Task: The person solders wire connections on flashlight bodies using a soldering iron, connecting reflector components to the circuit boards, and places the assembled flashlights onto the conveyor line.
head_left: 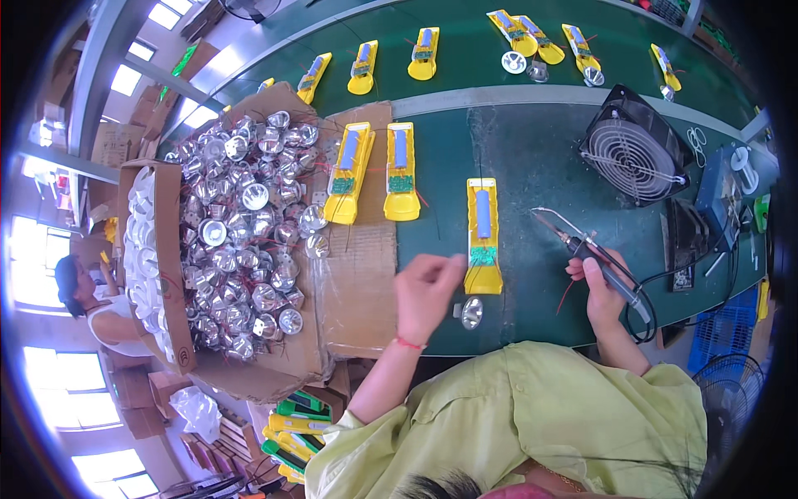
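In front of me a yellow plastic lamp housing (pixel 485 281) lies on the green bench, with a blue cylindrical battery (pixel 483 214) and a small green circuit board (pixel 483 255) inside. My left hand (pixel 426 293) is closed in a pinch at the housing's left side, by thin dark wires; what the fingertips hold is too small to make out. A soldering iron (pixel 580 249) is gripped in my right hand (pixel 604 293), its tip pointing up-left, apart from the housing. A thin red wire hangs beside that hand. Just below the housing lies a silver reflector (pixel 472 313).
Heaped silver reflectors (pixel 241 224) fill cardboard at left, beside a box of white rings (pixel 143 249). Two more yellow housings (pixel 402 183) lie nearby; several line the far bench. A black fan (pixel 636 154) and a blue soldering station (pixel 720 195) stand at right. Another person (pixel 108 312) sits far left.
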The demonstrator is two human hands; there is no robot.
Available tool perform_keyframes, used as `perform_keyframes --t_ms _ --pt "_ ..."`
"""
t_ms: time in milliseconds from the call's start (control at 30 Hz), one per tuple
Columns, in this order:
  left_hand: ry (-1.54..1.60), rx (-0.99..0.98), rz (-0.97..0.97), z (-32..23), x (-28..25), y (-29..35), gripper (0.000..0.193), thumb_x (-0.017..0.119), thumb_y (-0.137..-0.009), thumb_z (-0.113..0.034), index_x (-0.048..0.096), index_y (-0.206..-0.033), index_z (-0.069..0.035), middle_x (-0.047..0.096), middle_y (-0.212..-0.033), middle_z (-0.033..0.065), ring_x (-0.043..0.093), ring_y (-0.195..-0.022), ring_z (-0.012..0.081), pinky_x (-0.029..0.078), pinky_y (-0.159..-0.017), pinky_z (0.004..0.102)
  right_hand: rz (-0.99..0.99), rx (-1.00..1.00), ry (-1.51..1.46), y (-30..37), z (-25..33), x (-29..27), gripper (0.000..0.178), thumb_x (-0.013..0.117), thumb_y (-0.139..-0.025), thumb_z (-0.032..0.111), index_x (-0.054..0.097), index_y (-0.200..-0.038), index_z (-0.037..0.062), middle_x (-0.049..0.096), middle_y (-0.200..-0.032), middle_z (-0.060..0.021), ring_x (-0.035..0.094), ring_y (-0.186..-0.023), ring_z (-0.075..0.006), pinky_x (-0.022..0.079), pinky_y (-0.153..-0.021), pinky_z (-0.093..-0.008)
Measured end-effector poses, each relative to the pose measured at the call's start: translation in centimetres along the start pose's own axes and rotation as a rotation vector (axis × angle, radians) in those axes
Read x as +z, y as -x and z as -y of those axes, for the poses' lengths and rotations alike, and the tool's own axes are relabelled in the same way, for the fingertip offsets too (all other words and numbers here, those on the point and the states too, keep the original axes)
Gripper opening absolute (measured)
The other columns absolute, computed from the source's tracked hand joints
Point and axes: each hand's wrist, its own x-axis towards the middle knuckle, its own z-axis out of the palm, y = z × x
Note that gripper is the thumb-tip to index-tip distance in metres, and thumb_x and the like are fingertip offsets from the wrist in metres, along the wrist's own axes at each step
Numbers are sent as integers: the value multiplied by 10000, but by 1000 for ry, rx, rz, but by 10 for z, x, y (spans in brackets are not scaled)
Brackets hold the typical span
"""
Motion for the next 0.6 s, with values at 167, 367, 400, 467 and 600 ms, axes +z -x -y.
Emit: perform_keyframes --t_ms 167,367,400,467,600 --pt "-458 147 254 1 6 -23 149 637 -735 -158 657 -692 -17 607 -554 105 622 -523 237 498 -540 321 -50 12 20 -13 -7 -4 225 580 -856 62 527 -1032 -66 634 -816 -166 636 -686 -198 524 -601 -271" --pt "-391 63 339 -81 58 -197 178 596 -738 -143 643 -625 -15 596 -490 68 609 -469 190 519 -591 290 -90 104 21 -16 -3 2 209 585 -839 46 540 -999 -82 642 -786 -167 640 -658 -184 523 -585 -268" --pt "-481 106 248 -100 65 -224 185 621 -751 -178 657 -672 -15 629 -574 94 644 -572 223 523 -619 315 -78 98 8 -15 -4 1 207 588 -833 39 542 -995 -83 645 -784 -166 642 -659 -182 525 -584 -269" --pt "-962 456 -296 -100 68 -281 236 647 -756 -247 666 -730 -13 660 -726 150 657 -719 276 525 -665 350 -72 103 23 -17 -5 3 211 595 -828 40 544 -994 -80 652 -789 -159 648 -667 -182 533 -600 -272" --pt "-1133 271 -154 -62 35 -358 268 638 -750 -278 676 -773 -14 658 -845 178 640 -796 323 517 -732 396 -2 173 94 -18 8 7 184 563 -842 60 527 -963 -74 639 -768 -157 633 -648 -188 527 -596 -289"
